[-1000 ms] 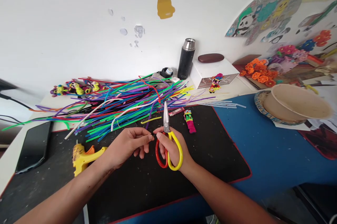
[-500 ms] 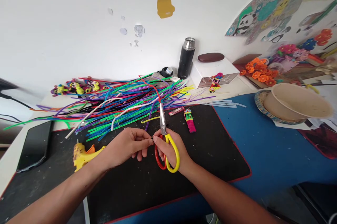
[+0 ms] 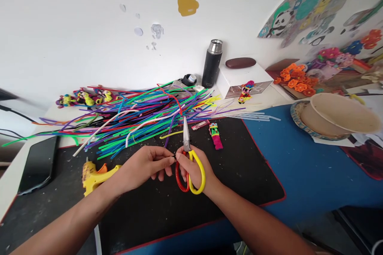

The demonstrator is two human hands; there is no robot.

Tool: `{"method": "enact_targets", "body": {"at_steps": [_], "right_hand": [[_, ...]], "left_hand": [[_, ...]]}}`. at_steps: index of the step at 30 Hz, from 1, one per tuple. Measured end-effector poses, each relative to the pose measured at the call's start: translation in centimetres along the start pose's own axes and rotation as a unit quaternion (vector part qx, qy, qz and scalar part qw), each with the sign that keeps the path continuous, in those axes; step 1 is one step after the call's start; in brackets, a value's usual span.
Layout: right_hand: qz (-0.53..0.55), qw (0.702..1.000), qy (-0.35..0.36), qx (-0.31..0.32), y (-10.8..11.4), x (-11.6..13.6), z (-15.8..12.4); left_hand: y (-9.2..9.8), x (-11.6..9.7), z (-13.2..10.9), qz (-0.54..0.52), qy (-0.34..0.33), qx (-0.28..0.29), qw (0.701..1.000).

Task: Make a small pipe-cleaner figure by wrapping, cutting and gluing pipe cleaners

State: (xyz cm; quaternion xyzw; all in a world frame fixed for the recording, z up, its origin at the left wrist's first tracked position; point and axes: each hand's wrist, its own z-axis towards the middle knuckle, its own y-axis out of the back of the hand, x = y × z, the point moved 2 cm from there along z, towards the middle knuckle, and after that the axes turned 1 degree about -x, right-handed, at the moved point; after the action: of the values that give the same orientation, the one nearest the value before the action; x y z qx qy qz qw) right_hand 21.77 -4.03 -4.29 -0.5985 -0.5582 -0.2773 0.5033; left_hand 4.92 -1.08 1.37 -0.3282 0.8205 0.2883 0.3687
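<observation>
2 hands [image 3: 146, 168], thumbs [image 3: 183, 161] close together

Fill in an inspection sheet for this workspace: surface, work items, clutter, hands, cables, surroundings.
Surface: black mat with red edging, specked with small bits; blue covering to its right.
Work items: scissors, blades pointing away from the person; small black piece, mostly hidden by fingertips.
Clutter: heap of coloured stems along the mat's far edge; phone and yellow glue gun at left.
Left hand: pinching the black piece.
Right hand: holding the scissors, fingertips at the black piece.
Cables: dark cable at far left; none seen near the hands.
Surroundings: upright flask, white box, bowl.
</observation>
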Motion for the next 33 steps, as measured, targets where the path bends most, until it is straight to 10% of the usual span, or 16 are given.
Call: {"method": "enact_targets", "body": {"at_steps": [8,19,33], "right_hand": [[0.020,1.000,-0.006,-0.003,0.1,-0.6,0.2],[0.037,0.999,-0.006,-0.017,0.0,-0.5,0.2],[0.035,0.999,-0.004,-0.013,-0.1,-0.5,0.1]], "left_hand": [[-0.2,0.4,-1.1,0.100,-0.075,-0.096,0.988],[-0.8,0.9,-1.5,0.372,-0.235,-0.244,0.864],[-1.4,0.2,-1.7,0.471,-0.333,-0.267,0.772]]}}
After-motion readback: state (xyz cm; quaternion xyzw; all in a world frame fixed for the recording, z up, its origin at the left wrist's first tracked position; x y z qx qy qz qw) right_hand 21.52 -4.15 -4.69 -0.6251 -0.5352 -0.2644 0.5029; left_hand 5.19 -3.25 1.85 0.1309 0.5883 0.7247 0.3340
